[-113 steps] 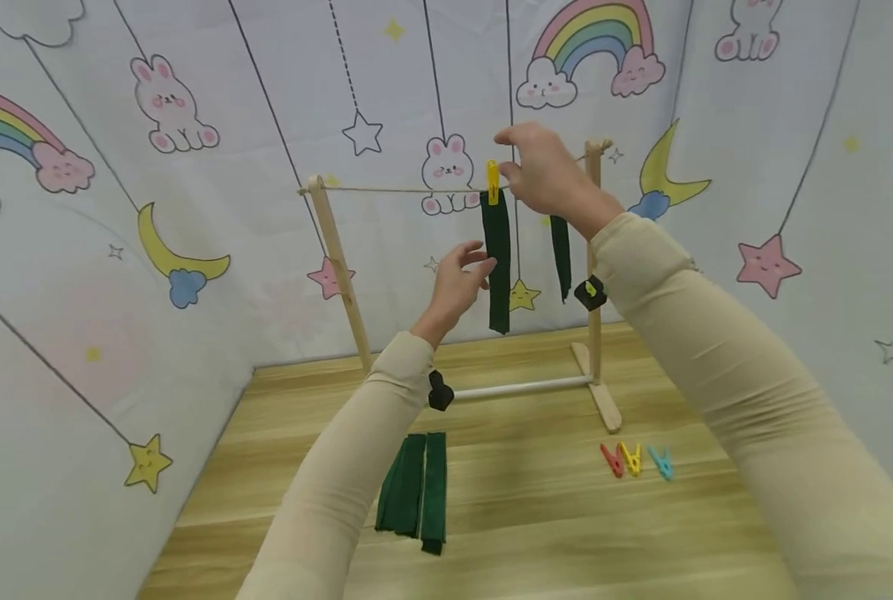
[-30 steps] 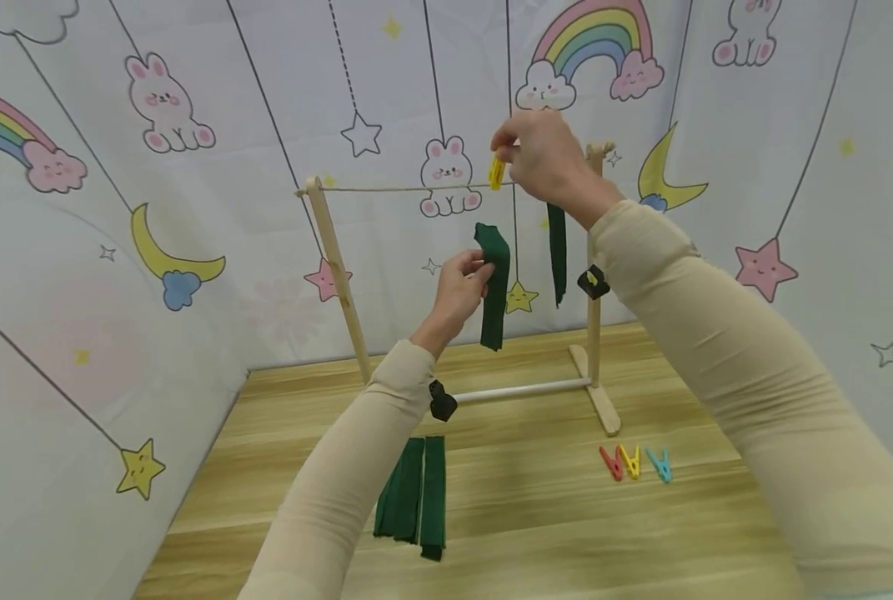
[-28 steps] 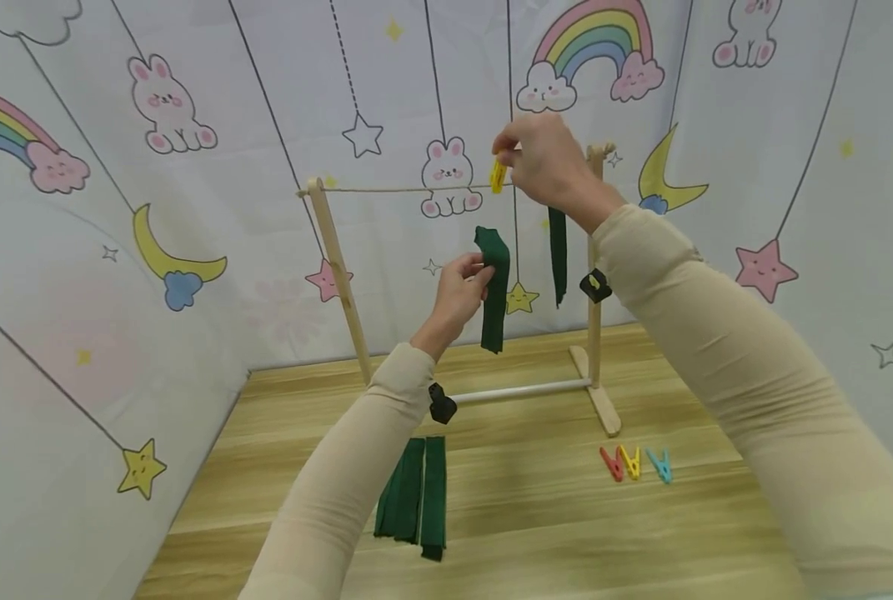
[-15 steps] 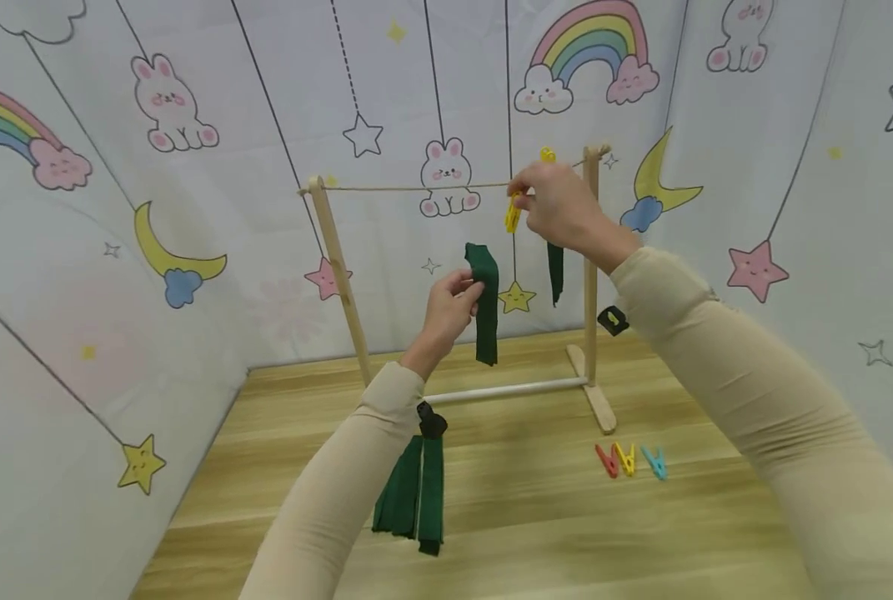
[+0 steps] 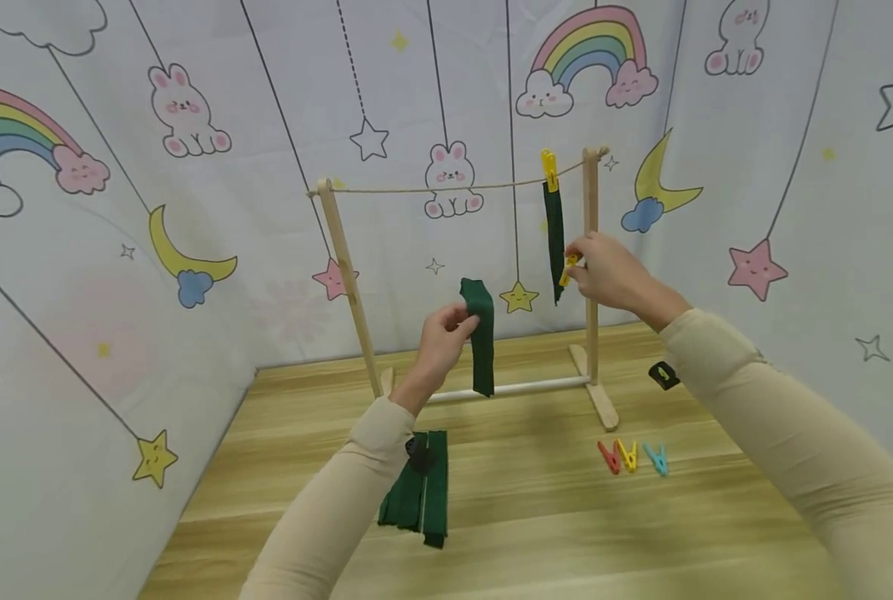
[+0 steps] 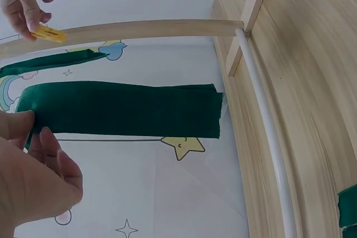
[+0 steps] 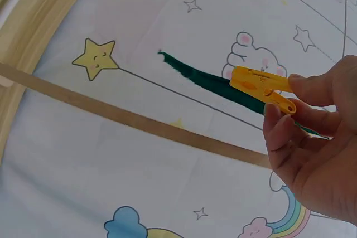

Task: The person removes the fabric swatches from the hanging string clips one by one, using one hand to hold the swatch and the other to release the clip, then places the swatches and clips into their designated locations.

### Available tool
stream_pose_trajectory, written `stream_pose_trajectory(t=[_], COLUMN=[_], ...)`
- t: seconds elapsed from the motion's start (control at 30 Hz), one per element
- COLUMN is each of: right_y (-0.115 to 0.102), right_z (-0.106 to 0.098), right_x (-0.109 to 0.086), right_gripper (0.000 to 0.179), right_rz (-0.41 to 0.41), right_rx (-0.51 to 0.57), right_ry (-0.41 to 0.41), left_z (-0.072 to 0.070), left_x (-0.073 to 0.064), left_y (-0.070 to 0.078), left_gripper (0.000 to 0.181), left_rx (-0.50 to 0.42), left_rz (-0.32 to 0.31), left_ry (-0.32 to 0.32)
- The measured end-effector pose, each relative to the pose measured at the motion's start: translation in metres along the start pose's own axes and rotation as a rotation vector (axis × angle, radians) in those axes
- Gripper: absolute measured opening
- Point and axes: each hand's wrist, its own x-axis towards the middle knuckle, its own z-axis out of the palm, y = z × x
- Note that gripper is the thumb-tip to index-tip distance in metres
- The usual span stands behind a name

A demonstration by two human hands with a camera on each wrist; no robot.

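In the head view my left hand (image 5: 440, 340) pinches a dark green cloth strip (image 5: 484, 358) near its upper end, and the strip hangs folded over the fingers, below the string (image 5: 393, 191). My right hand (image 5: 613, 272) holds a yellow clothespin (image 5: 569, 271) between thumb and fingers, beside the right post. Its handle ends lie in the fingers in the right wrist view, with the nose of the clothespin (image 7: 251, 82) pointing away. Another green strip (image 5: 554, 233) hangs from the string, clipped by a second yellow clothespin (image 5: 549, 170).
A wooden stand with a left post (image 5: 350, 283), right post (image 5: 592, 317) and white bottom bar (image 5: 529, 387) carries the string. Several green strips (image 5: 436, 483) lie on the wooden table (image 5: 536, 525). Red (image 5: 609, 457), yellow (image 5: 628, 456) and blue (image 5: 656, 459) clothespins lie at right.
The yellow clothespin came off the string in my right hand, which has moved down and right. The strip it clipped has come down with my left hand.
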Motion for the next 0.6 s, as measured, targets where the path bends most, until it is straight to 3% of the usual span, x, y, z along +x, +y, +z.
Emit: stream_pose_trajectory(t=[0.4, 0.6], right_y=[0.048, 0.076], right_z=[0.026, 0.042], right_x=[-0.036, -0.061], right_gripper=[0.030, 0.021], right_rz=[-0.060, -0.017], right_rx=[-0.018, -0.033], right_ry=[-0.051, -0.105], left_z=[-0.006, -0.003], left_x=[-0.017, -0.030], left_y=[-0.016, -0.029], left_gripper=[0.020, 0.031], left_rx=[0.065, 0.076], left_rz=[-0.018, -0.088], left_ry=[-0.013, -0.045])
